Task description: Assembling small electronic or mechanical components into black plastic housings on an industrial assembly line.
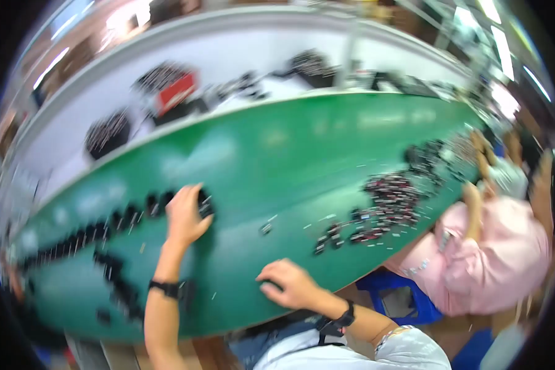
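Note:
My left hand (186,216) is at the right end of a long row of small black parts (98,232) on the green table. Its thumb and fingers curve around a small black part (203,203); motion blurs its exact kind. Near the table's front edge, my right hand (291,285) is held with its fingers curled toward the thumb. Something dark shows between them, too blurred to name. A small dark piece (266,228) lies on the table between and beyond my hands.
The green table (259,160) bears a heap of small black, red and silvery parts (391,200) at right. More black parts (120,287) lie at left. Filled black bins (108,134) and a red box (177,92) stand behind. A person in pink (487,259) sits at right, near a blue stool (407,299).

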`<state>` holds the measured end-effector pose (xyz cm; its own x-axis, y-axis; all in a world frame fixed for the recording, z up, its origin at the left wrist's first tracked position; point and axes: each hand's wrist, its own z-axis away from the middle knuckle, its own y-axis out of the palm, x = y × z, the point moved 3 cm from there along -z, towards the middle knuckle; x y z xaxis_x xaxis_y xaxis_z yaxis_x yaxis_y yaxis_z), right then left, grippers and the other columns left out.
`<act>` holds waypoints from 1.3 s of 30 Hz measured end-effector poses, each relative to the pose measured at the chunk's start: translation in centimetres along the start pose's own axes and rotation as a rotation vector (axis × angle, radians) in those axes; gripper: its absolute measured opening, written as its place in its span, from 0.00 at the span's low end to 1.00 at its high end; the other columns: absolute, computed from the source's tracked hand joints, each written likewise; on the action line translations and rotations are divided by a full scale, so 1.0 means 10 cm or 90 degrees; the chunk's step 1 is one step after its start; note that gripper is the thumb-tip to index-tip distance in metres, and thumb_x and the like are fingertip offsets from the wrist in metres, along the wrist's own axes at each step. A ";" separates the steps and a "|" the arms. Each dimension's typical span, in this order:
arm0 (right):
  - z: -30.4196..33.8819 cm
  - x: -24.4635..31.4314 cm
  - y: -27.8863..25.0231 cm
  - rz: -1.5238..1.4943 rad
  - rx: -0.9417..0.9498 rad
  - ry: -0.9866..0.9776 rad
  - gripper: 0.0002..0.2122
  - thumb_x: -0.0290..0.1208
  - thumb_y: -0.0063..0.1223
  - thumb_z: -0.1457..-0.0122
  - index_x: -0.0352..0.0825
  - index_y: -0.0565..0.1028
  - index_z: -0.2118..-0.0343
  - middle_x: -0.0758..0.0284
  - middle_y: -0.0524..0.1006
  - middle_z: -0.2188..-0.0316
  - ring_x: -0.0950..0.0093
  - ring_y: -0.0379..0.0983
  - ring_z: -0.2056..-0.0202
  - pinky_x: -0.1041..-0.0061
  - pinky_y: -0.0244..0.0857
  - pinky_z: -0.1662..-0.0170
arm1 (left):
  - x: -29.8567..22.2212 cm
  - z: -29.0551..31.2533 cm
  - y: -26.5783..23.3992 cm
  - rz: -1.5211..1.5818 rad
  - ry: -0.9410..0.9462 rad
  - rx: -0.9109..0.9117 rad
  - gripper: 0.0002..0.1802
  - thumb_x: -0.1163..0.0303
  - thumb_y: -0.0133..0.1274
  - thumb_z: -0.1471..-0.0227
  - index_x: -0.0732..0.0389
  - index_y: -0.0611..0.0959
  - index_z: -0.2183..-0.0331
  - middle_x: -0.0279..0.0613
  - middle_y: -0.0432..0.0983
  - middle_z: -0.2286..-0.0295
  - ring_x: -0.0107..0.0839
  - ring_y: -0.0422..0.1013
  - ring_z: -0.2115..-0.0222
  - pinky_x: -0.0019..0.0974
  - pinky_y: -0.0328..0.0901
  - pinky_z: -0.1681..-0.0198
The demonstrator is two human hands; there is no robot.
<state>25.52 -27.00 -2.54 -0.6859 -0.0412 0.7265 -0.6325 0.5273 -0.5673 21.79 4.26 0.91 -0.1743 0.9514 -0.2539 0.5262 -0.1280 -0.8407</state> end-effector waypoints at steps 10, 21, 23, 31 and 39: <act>0.10 -0.01 0.08 0.001 -0.011 -0.029 0.07 0.28 0.59 0.41 0.36 0.76 0.60 0.67 0.77 0.59 0.65 0.73 0.57 0.67 0.70 0.52 | 0.55 -0.32 0.06 -0.127 -0.131 0.202 0.48 0.57 0.72 0.68 0.56 0.72 0.44 0.47 0.73 0.46 0.52 0.55 0.33 0.65 0.42 0.31; -0.12 -0.16 -0.34 0.064 -0.166 0.088 0.18 0.35 0.61 0.41 0.35 0.75 0.50 0.59 0.75 0.53 0.56 0.75 0.52 0.60 0.73 0.51 | -0.26 0.66 -1.06 -0.123 -0.060 0.017 0.35 0.66 0.65 0.57 0.60 0.75 0.45 0.50 0.66 0.41 0.59 0.53 0.34 0.57 0.46 0.32; -0.26 -0.14 -0.44 0.172 -0.243 0.178 0.27 0.39 0.63 0.42 0.36 0.70 0.41 0.54 0.70 0.47 0.52 0.73 0.49 0.58 0.73 0.51 | -0.19 1.25 -1.46 -0.171 -0.108 -0.003 0.34 0.67 0.65 0.58 0.61 0.76 0.46 0.51 0.67 0.41 0.59 0.54 0.35 0.58 0.46 0.32; -0.42 -0.22 -0.08 0.216 0.000 0.081 0.32 0.40 0.66 0.44 0.42 0.67 0.37 0.56 0.67 0.44 0.54 0.72 0.51 0.58 0.72 0.49 | -0.48 2.68 -1.79 -0.491 -0.339 -0.079 0.32 0.49 0.60 0.44 0.55 0.77 0.43 0.52 0.70 0.43 0.64 0.63 0.42 0.66 0.59 0.41; -0.67 -0.21 -0.01 0.185 -0.022 0.048 0.23 0.34 0.63 0.41 0.45 0.72 0.42 0.61 0.70 0.47 0.56 0.73 0.52 0.60 0.72 0.50 | -0.42 2.86 -1.48 -0.163 -0.386 -0.276 0.31 0.58 0.64 0.44 0.62 0.75 0.43 0.59 0.69 0.44 0.60 0.64 0.43 0.57 0.61 0.40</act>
<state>29.47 -21.27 -1.39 -0.8067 0.1781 0.5634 -0.4002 0.5369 -0.7427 -9.04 -5.86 0.74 -0.6921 0.6013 -0.3994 0.6641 0.3135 -0.6788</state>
